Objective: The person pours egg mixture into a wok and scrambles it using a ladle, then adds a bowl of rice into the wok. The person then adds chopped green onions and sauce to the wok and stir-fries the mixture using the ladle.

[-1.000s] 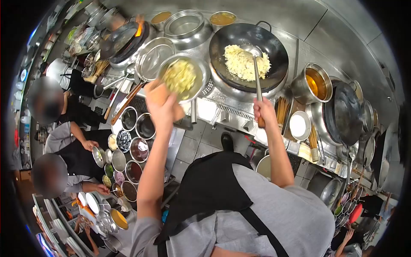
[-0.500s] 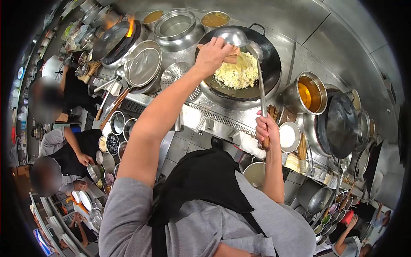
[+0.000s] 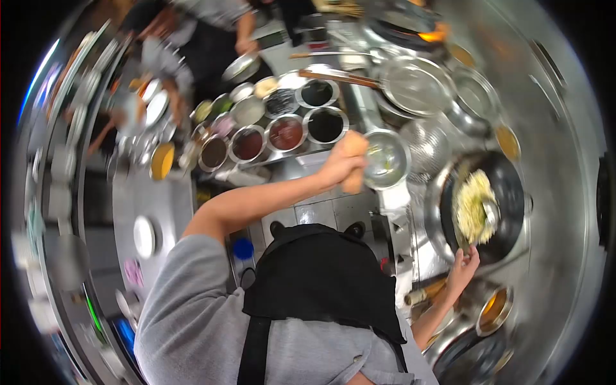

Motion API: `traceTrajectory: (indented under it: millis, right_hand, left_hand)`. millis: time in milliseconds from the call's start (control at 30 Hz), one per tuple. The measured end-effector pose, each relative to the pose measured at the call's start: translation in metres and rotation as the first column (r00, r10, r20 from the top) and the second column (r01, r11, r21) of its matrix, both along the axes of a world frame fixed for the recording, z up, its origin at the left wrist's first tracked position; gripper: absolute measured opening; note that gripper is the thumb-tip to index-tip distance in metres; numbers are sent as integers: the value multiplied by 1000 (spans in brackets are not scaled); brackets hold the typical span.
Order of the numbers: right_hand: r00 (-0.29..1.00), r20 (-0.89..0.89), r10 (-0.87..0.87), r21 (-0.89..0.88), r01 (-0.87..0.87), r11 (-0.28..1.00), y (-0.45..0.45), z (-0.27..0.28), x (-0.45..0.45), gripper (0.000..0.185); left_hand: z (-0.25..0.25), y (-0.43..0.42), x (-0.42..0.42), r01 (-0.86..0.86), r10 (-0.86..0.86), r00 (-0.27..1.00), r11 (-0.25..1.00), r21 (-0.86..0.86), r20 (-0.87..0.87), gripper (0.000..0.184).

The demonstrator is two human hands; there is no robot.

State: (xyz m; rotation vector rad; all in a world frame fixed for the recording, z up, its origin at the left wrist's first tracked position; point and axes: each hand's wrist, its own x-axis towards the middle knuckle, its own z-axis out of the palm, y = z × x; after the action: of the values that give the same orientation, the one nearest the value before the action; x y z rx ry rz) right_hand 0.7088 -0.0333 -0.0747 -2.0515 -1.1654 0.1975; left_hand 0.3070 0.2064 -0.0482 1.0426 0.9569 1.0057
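My left hand [image 3: 340,168] grips a folded tan cloth [image 3: 353,146] against the near edge of a metal bowl [image 3: 385,168]. Traces of green and yellow show inside the bowl. At the right, a black wok [image 3: 510,224] holds a pale yellow, rice-like food [image 3: 471,204] with some green on it. A ladle [image 3: 491,214] has its round head in this food. My right hand [image 3: 462,269] is closed round the ladle's handle by the wok's near rim; blur and fingers hide most of the handle.
Pots of sauces and ingredients [image 3: 285,133] stand at the upper middle, beside a strainer [image 3: 417,86] and a perforated skimmer [image 3: 425,146]. A pot of amber liquid [image 3: 493,311] is at lower right. A co-worker [image 3: 208,48] holds a pan at upper left; flames [image 3: 436,33] rise farther right.
The view has turned, so the wok now appears at right. My left hand has brought the bowl back from over the wok, and its yellow-green contents are mostly gone. Green shows on the wok's food.
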Motion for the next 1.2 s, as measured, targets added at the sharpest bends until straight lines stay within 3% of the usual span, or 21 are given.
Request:
traceTrajectory:
  millis: [33, 67, 100, 167, 233, 300, 367, 433, 500, 567, 700, 733, 767, 800, 867, 933, 967, 1033, 1067, 1133, 1200]
  right_hand:
    - [883, -438, 168, 122, -127, 984, 36, 6, -23, 40]
    - [572, -768, 288, 206, -206, 957, 72, 33, -69, 41]
    - [138, -937, 322, 282, -248, 927, 104, 59, -112, 42]
    - [-501, -861, 89, 327, -411, 851, 173, 25, -158, 49]
    - [-163, -981, -103, -25, -422, 906, 232, 21, -244, 50]
    - [-344, -915, 211, 389, -610, 691, 264, 50, -334, 49]
    - [-598, -789, 142, 593, -681, 430, 279, 87, -425, 46]
    - [-543, -836, 81, 545, -799, 254, 285, 92, -517, 46]
    - [-307, -900, 309, 352, -931, 99, 280, 61, -614, 48]
    - [-102, -915, 390, 135, -989, 58, 266, 7, -704, 58]
    - [228, -677, 699, -34, -959, 280, 238, -84, -839, 76]
    - [301, -401, 865, 32, -939, 342, 240, -117, -865, 77]
    - [368, -85, 926, 109, -920, 376, 238, -142, -882, 77]
    - [440, -207, 874, 41, -888, 458, 222, -117, -892, 75]
    - [538, -175, 825, -19, -839, 543, 212, -117, -908, 74]
    - [617, -151, 773, -25, -784, 621, 205, -114, -917, 67]
    - [567, -160, 808, -7, -819, 573, 204, -111, -915, 65]
    - [485, -167, 859, 36, -867, 497, 209, -98, -902, 60]
    - [435, -206, 877, 161, -869, 469, 207, -91, -892, 56]
    - [328, -326, 887, 235, -881, 412, 210, -61, -856, 60]
    - [191, -459, 868, 320, -876, 361, 216, -27, -802, 57]
  left_hand:
    - [-9, -16, -52, -112, 112, 991, 994, 8, -70, 51]
    - [-17, -35, -101, -222, 223, 965, 975, 22, -134, 48]
    - [0, -62, -142, -336, 328, 929, 941, -23, -173, 47]
    - [-29, -114, -233, -553, 501, 822, 815, -174, -270, 49]
    - [-37, -170, -300, -789, 741, 611, 601, -132, -277, 42]
    - [-43, -228, -358, -894, 832, 448, 405, -193, -326, 39]
    - [-30, -282, -398, -942, 919, 261, 175, -286, -296, 29]
    - [-67, -341, -445, -949, 973, -20, -91, -301, -232, 27]
    - [-92, -398, -479, -900, 957, -168, -247, -359, -236, 22]
    - [-112, -444, -497, -866, 938, -304, -345, -362, -166, 21]
    - [-118, -483, -495, -831, 979, -185, -204, -518, -89, 24]
    - [-103, -473, -488, -822, 983, -152, -181, -539, -99, 23]
    - [-92, -462, -478, -810, 987, -117, -161, -564, -113, 21]
    - [-94, -456, -473, -814, 992, -45, -105, -572, -117, 21]
    - [-102, -441, -467, -812, 987, 105, 16, -583, -119, 24]
    - [-99, -409, -460, -873, 944, 230, 93, -479, -236, 33]
    - [-97, -395, -457, -893, 911, 288, 143, -426, -296, 38]
    - [-115, -370, -453, -890, 724, 444, 422, -171, -528, 46]
    - [-118, -355, -449, -827, 586, 508, 536, -169, -631, 49]
    - [-128, -323, -439, -634, 307, 593, 748, -197, -744, 55]
    - [-144, -289, -422, -376, 17, 589, 890, -256, -808, 61]
